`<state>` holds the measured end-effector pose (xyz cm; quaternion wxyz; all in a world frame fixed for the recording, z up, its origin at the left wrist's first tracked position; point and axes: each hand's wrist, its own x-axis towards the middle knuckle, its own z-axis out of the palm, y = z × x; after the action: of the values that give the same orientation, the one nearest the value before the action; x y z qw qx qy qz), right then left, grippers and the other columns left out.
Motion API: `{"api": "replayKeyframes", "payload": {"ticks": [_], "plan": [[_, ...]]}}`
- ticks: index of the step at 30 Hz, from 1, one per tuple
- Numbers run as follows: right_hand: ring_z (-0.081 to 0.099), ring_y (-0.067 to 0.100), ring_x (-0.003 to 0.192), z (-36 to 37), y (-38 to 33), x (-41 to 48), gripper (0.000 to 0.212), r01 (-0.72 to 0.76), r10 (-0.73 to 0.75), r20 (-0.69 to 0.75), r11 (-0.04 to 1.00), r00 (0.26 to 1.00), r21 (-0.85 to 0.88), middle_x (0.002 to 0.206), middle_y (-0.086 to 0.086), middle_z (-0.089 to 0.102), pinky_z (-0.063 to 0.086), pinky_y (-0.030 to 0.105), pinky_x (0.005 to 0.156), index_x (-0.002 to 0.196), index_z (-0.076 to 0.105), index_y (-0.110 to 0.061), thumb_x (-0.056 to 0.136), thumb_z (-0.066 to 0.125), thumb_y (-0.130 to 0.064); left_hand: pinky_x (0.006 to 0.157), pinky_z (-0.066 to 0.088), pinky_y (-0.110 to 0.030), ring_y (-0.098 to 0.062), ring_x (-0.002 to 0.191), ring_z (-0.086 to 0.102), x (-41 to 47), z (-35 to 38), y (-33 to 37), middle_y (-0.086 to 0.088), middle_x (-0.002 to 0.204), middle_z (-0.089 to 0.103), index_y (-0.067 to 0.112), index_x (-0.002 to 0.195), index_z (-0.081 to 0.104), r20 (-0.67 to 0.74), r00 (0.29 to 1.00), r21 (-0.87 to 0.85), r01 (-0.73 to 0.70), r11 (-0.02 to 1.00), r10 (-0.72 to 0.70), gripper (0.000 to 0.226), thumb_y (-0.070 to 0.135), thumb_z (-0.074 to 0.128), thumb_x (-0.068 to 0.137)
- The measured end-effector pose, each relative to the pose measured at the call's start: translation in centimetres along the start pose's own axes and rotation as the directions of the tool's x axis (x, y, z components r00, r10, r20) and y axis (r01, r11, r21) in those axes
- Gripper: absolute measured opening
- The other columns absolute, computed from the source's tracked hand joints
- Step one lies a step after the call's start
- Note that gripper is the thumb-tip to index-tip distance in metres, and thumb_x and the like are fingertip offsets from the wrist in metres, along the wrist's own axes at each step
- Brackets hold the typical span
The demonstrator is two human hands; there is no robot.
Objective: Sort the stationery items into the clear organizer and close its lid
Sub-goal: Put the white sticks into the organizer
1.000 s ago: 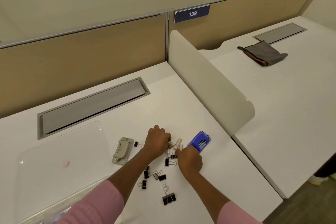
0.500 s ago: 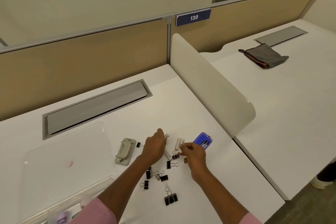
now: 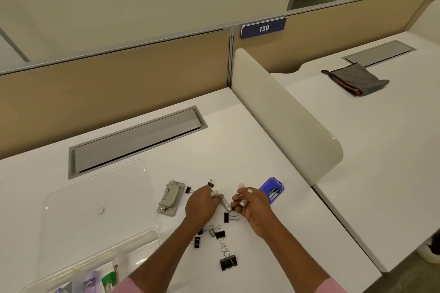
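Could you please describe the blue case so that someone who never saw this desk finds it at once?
On the white desk, look near the cream rounded divider panel. The small blue rectangular plastic case lies flat there, just beyond the right hand. It is the only blue item there; the nearby metal binder clips are black.

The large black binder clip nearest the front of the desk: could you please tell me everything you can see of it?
The large black binder clip lies flat on the white desk, between the two forearms. Its body looks like black folded metal; its silver wire handles point away from the camera and meet the handle of a smaller black clip. The left hand and right hand, each pinching small white tubes, do not touch it.
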<state>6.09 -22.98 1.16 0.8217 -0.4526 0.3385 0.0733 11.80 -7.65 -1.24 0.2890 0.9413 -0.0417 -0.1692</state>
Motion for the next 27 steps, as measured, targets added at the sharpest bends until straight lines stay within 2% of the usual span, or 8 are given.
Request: {"api": "replayKeyframes", "payload": {"ticks": [5,11,16,18,21,23,25,27], "plan": [[0.055,0.015,0.047,0.5,0.9,1.9,0.022,0.031,-0.169,-0.286,0.902,0.943,-0.431,0.059,0.007,0.061,0.043,0.027,0.047,0.067,0.060,-0.006,0.088,0.062,-0.009,0.058,0.036,-0.028,-0.014,0.071,0.056,-0.4,1.2,0.9,0.006,0.076,0.058,0.020,0.066,0.043,0.011,0.993,-0.042,0.122,0.992,-0.121,0.040,0.052,0.065,0.079],[0.049,0.009,0.052,1.3,1.7,3.4,0.030,0.000,-0.393,-0.315,0.625,0.864,-0.781,0.059,-0.002,0.054,0.031,0.022,0.044,0.077,0.059,-0.005,0.083,0.071,-0.032,0.046,0.028,-0.022,-0.004,0.049,0.045,-0.9,1.6,1.8,0.011,0.054,0.047,0.023,0.059,0.038,0.008,0.987,0.051,0.161,0.986,-0.162,0.050,0.062,0.069,0.066],[0.055,0.016,0.066,1.6,2.0,4.2,0.031,-0.087,-0.398,-0.326,0.512,0.857,-0.855,0.072,0.003,0.056,0.035,0.024,0.047,0.082,0.052,-0.010,0.087,0.067,-0.037,0.045,0.030,-0.022,-0.011,0.056,0.059,-0.5,1.5,2.9,0.009,0.056,0.052,0.017,0.071,0.054,0.016,0.984,0.081,0.175,0.981,-0.177,0.039,0.051,0.072,0.063],[0.057,0.017,0.069,1.6,2.2,4.4,0.027,-0.112,-0.390,-0.322,0.473,0.863,-0.874,0.077,0.006,0.061,0.040,0.026,0.052,0.084,0.053,-0.011,0.088,0.065,-0.035,0.049,0.036,-0.022,-0.013,0.065,0.064,-0.1,1.5,3.2,0.007,0.073,0.066,0.017,0.085,0.063,0.054,0.985,0.078,0.161,0.984,-0.165,0.029,0.035,0.068,0.063],[0.059,0.017,0.072,1.7,2.4,4.7,0.021,-0.123,-0.394,-0.306,0.425,0.867,-0.897,0.083,0.009,0.067,0.042,0.026,0.054,0.089,0.059,-0.008,0.090,0.062,-0.029,0.059,0.045,-0.026,-0.014,0.073,0.059,0.3,1.3,3.4,0.004,0.097,0.065,0.029,0.066,0.045,0.101,0.986,0.081,0.124,0.989,-0.132,0.017,0.016,0.057,0.066],[0.058,0.016,0.069,1.8,2.2,4.7,0.020,-0.119,-0.381,-0.299,0.430,0.875,-0.895,0.076,0.006,0.063,0.040,0.025,0.052,0.087,0.058,-0.009,0.089,0.061,-0.028,0.058,0.038,-0.026,-0.022,0.075,0.061,0.4,1.1,3.2,-0.006,0.102,0.068,0.020,0.067,0.050,0.090,0.989,0.044,0.110,0.993,-0.113,0.010,0.012,0.056,0.068],[0.056,0.015,0.062,1.9,1.7,4.6,0.021,-0.104,-0.364,-0.308,0.485,0.879,-0.868,0.067,0.002,0.057,0.038,0.023,0.049,0.080,0.054,-0.011,0.087,0.061,-0.029,0.058,0.034,-0.028,-0.028,0.081,0.065,0.4,1.0,3.0,-0.016,0.093,0.065,0.004,0.086,0.058,0.071,0.990,-0.058,0.127,0.990,-0.123,0.020,0.012,0.060,0.068],[0.052,0.013,0.054,2.2,1.2,4.4,0.024,-0.062,-0.358,-0.300,0.547,0.884,-0.835,0.060,0.001,0.054,0.038,0.023,0.048,0.072,0.051,-0.012,0.084,0.062,-0.029,0.057,0.034,-0.028,-0.024,0.060,0.054,0.1,0.4,2.7,-0.011,0.067,0.053,0.008,0.075,0.048,0.065,0.989,-0.162,0.142,0.977,-0.133,0.018,0.011,0.063,0.065]]}}
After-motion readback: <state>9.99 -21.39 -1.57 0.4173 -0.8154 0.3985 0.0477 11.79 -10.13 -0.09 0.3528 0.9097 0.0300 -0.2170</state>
